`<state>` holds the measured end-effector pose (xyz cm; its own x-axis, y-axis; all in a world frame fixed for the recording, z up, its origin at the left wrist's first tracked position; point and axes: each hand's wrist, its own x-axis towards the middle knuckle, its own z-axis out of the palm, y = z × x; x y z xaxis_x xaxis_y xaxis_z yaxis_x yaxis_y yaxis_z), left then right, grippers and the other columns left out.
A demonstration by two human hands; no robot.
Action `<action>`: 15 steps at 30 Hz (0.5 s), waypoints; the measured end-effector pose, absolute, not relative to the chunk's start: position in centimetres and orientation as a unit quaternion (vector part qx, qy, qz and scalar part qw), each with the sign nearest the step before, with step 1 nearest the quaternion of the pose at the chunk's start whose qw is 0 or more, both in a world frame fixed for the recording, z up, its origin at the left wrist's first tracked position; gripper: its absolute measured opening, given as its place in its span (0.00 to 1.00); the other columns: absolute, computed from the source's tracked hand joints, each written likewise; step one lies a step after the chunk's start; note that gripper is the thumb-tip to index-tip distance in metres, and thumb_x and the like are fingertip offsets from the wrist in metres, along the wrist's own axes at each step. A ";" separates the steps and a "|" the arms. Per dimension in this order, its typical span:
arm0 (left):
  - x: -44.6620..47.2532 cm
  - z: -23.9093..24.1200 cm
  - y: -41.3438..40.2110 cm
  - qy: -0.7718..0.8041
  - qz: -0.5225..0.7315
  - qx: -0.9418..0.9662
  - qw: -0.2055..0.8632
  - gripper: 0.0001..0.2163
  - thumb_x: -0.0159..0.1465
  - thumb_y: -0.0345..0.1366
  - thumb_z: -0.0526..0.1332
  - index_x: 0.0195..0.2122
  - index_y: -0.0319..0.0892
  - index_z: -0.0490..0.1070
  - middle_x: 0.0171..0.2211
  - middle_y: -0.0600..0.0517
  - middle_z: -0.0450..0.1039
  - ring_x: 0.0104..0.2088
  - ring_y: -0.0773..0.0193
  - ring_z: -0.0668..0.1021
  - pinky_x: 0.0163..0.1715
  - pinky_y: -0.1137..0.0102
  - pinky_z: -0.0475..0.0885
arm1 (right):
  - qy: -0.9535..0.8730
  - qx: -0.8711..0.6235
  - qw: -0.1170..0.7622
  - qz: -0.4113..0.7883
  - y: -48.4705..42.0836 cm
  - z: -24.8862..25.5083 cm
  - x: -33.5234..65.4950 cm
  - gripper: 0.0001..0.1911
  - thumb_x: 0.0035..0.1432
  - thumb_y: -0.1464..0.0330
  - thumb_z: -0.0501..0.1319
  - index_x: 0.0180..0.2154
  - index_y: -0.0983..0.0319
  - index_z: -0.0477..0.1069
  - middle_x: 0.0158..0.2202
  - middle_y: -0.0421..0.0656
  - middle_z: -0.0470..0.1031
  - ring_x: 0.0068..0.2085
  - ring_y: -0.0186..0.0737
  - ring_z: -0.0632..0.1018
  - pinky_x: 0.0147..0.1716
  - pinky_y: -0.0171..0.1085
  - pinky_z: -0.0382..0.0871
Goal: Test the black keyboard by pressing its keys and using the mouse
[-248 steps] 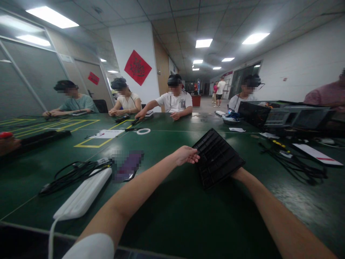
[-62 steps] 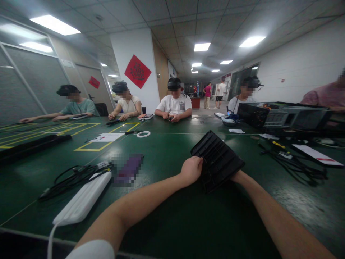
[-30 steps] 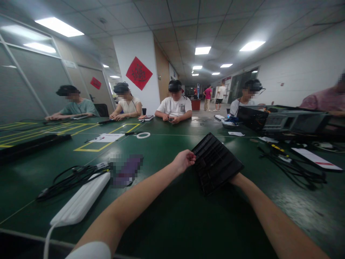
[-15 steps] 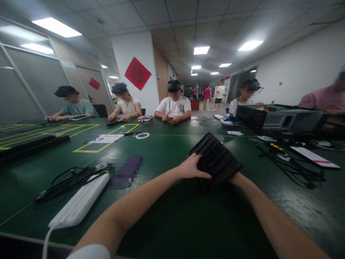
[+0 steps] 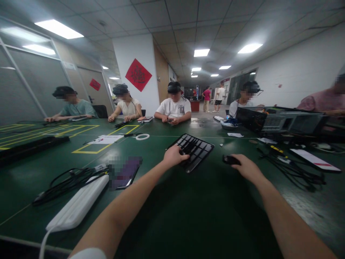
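Observation:
A black ribbed plastic panel [image 5: 195, 149] lies flat on the green table [image 5: 188, 216] in front of me. My left hand [image 5: 174, 156] rests on its near left edge, fingers curled over it. To the right, my right hand [image 5: 244, 165] holds a small black object [image 5: 228, 159] at its fingertips, low over the table and apart from the panel.
A white power strip [image 5: 78, 205] with black cables [image 5: 67, 178] and a phone [image 5: 125, 172] lie to my left. Open computer cases [image 5: 280, 120], cables and tools sit at the right. Several people sit along the far side. Yellow tape marks the table's left.
The panel, held tilted up in both hands before, now lies flat and further left. My right hand has left it and now holds a small black object.

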<state>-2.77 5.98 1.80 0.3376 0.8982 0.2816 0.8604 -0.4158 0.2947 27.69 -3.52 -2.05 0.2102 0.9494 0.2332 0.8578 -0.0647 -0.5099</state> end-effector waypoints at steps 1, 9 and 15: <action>-3.8 2.0 6.7 0.571 0.197 0.796 0.036 0.22 0.49 0.56 0.57 0.31 0.40 0.72 0.32 0.48 0.72 0.32 0.60 0.74 0.28 0.71 0.65 | -0.595 -0.763 0.245 0.060 -3.7 -1.9 28.7 0.25 0.48 0.68 0.55 0.51 0.64 0.62 0.53 0.51 0.64 0.51 0.56 0.68 0.49 0.50 0.62; -8.7 3.0 11.5 0.713 0.164 0.681 -0.033 0.27 0.50 0.56 0.56 0.39 0.36 0.72 0.40 0.39 0.72 0.42 0.50 0.74 0.36 0.66 0.68 | -0.472 -0.869 0.141 0.045 -4.8 -2.4 31.4 0.25 0.53 0.63 0.50 0.54 0.59 0.59 0.54 0.51 0.62 0.47 0.60 0.70 0.38 0.48 0.68; -12.8 4.2 15.5 0.763 0.115 0.635 -0.047 0.27 0.51 0.52 0.58 0.43 0.33 0.71 0.45 0.35 0.69 0.47 0.47 0.71 0.41 0.64 0.67 | -0.481 -0.864 0.139 0.045 -3.5 -4.3 32.7 0.27 0.51 0.63 0.51 0.54 0.64 0.59 0.56 0.54 0.60 0.50 0.61 0.68 0.44 0.53 0.65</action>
<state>-12.78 15.51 4.21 -0.1892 0.9576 0.2174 0.9791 0.1674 0.1152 32.66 -3.46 -4.33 0.5328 0.8443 0.0572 0.8195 -0.4979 -0.2838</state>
